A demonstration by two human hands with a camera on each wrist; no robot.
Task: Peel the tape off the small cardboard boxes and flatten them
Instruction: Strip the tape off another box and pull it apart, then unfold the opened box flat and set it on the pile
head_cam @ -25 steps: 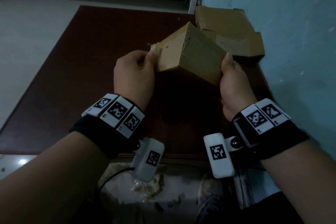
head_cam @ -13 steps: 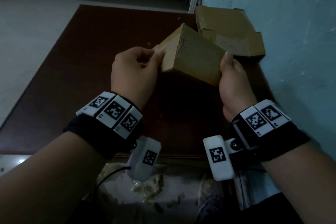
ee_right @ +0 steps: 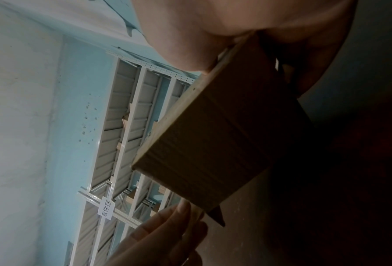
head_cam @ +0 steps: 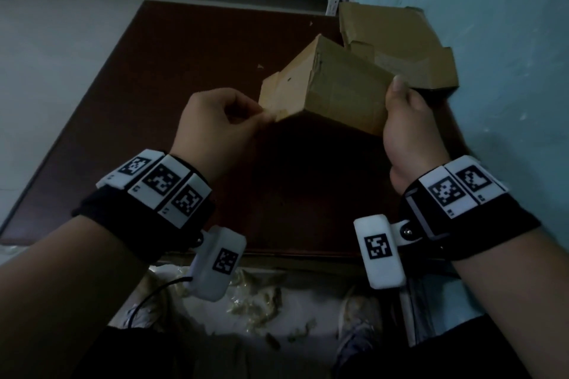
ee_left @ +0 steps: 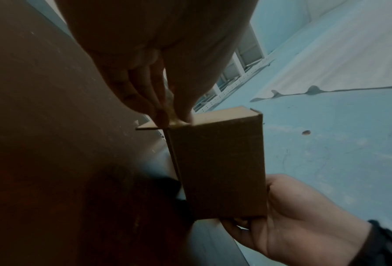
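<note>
Peeling under way: right hand (head_cam: 406,129) grips the small cardboard box (head_cam: 332,86) above the table (head_cam: 184,71), left hand (head_cam: 215,123) pinches its tape (ee_left: 175,120); flattened cardboard (head_cam: 400,40) lies behind, flattening outstanding.

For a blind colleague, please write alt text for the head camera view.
Two hands hold a small cardboard box above a dark brown table: the left hand pinches tape at its corner, the right hand grips its other end. Flattened cardboard lies behind, beside a blue wall.
</note>
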